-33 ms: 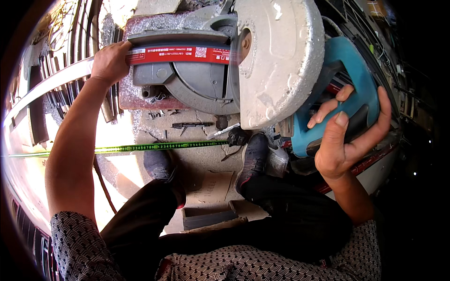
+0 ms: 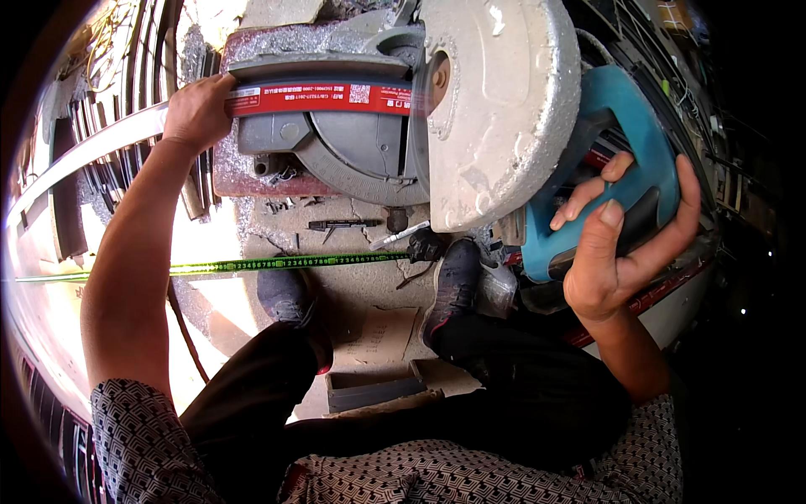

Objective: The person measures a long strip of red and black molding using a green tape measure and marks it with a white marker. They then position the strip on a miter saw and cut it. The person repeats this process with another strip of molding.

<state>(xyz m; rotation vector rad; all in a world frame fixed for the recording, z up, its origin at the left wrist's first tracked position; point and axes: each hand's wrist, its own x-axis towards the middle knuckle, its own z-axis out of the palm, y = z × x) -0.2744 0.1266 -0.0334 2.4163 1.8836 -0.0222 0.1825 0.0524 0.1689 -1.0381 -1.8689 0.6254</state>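
A mitre saw (image 2: 361,155) with a dusty pale blade guard (image 2: 504,118) stands in front of me. Across its bed, along the fence, lies a long metal profile (image 2: 319,99) with red printed film on its face; its pale bare length runs off to the left. My left hand (image 2: 200,111) is closed on the profile at the left end of the fence. On the right, my right hand (image 2: 613,265) grips the saw's teal handle (image 2: 659,126), with its thumb and fingers through and round the loop. The profile's right end is hidden behind the guard.
A green tape measure (image 2: 285,264) lies stretched across the floor, its dark case (image 2: 426,245) by my right shoe. Beside it are a white marker (image 2: 401,236) and a small black part (image 2: 344,224). Several dark profiles (image 2: 147,50) lean at left. Cardboard (image 2: 382,334) lies between my feet.
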